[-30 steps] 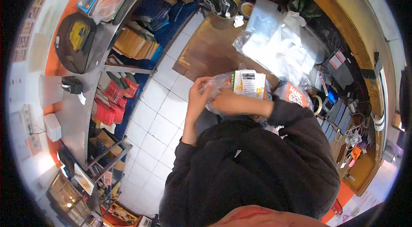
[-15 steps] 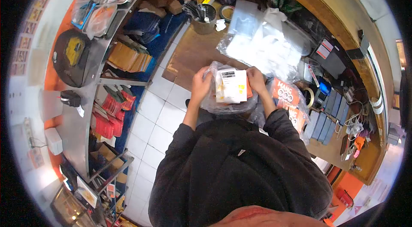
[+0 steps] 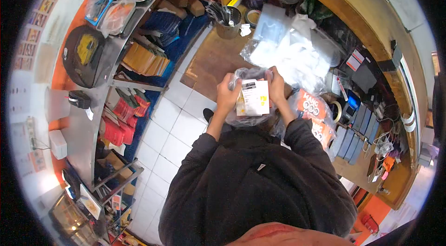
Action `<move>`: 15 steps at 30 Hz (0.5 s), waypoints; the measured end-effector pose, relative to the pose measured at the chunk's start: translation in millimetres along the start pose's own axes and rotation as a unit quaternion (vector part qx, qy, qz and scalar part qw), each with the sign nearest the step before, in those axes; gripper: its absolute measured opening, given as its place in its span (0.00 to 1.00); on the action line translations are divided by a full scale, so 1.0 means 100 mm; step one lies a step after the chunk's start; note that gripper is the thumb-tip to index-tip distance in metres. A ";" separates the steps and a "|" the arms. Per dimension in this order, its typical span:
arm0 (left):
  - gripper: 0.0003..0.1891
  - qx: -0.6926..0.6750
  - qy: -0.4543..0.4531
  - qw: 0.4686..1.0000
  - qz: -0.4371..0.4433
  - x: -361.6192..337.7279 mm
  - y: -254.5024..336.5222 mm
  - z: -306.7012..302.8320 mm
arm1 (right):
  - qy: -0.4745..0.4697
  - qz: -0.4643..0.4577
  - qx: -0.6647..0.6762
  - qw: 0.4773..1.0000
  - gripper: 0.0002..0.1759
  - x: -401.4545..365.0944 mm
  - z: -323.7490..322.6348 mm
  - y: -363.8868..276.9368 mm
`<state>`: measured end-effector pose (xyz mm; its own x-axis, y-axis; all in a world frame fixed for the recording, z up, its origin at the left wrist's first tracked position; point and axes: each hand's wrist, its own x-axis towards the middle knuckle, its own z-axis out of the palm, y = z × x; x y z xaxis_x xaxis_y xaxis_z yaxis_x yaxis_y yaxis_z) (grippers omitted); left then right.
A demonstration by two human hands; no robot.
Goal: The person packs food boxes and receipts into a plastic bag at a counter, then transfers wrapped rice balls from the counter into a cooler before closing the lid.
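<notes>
In front of my body, a clear plastic bag (image 3: 246, 73) hangs between my two hands, its upper edge bunched. A white printed receipt (image 3: 253, 98) with yellow marks lies against its front. My left hand (image 3: 227, 93) is closed on the bag's left side, beside the receipt. On the other side, my right hand (image 3: 277, 86) pinches the bag's upper right edge. A bit of orange shows behind the receipt, but the bag's contents are mostly hidden.
To the right sits another clear bag with orange printed packs (image 3: 310, 105). Behind my hands are white plastic bags (image 3: 288, 55) on the wooden table (image 3: 209, 58), with a cup of pens (image 3: 227, 30) and a tape roll (image 3: 253, 17). Shelves (image 3: 139, 85) with stacked packets stand left.
My hands have come closer together, and the bag's upper edge is more gathered between them. The receipt sits slightly lower and more upright. The whole view has shifted a little.
</notes>
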<state>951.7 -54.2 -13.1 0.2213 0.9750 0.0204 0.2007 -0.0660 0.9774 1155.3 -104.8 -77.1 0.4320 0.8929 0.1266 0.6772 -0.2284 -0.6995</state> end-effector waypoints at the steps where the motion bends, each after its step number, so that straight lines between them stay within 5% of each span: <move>1: 0.11 -0.004 0.034 0.999 0.024 -0.01 -0.07 0.02 | 0.039 0.012 0.027 0.999 0.17 0.00 -0.11 -0.30; 3: 0.10 -0.008 0.099 0.992 0.071 -0.02 -0.20 0.03 | 0.134 0.008 0.103 0.986 0.17 0.01 -0.13 -0.50; 6: 0.12 0.031 0.206 0.947 0.244 -0.12 -0.13 -0.12 | 0.004 0.144 0.081 0.986 0.23 0.00 -0.41 -0.57; 7: 0.15 0.069 0.203 0.947 0.240 -0.20 -0.04 -0.21 | -0.037 0.082 0.073 0.993 0.29 0.01 -0.42 -0.37; 10: 0.19 0.075 0.152 0.985 0.029 -0.39 0.27 -0.35 | -0.304 0.128 -0.006 0.944 0.33 0.06 -0.80 -0.12; 11: 0.23 0.072 0.040 0.996 -0.037 -0.46 0.13 -0.45 | -0.193 0.082 -0.010 0.978 0.28 0.02 -0.87 -0.31; 13: 0.24 0.159 -0.045 0.985 -0.053 -0.50 0.36 -0.72 | -0.049 -0.010 -0.022 0.999 0.25 0.03 -1.11 -0.71; 15: 0.24 0.233 -0.042 0.970 -0.046 -0.50 0.77 -0.92 | 0.071 -0.048 -0.038 0.996 0.23 0.01 -1.26 -0.86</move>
<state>868.3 -88.6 80.4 0.2543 0.9620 -0.0993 0.6296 -0.0868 0.7720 1172.6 -132.9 71.5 0.4384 0.8500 0.2920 0.7605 -0.1777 -0.6246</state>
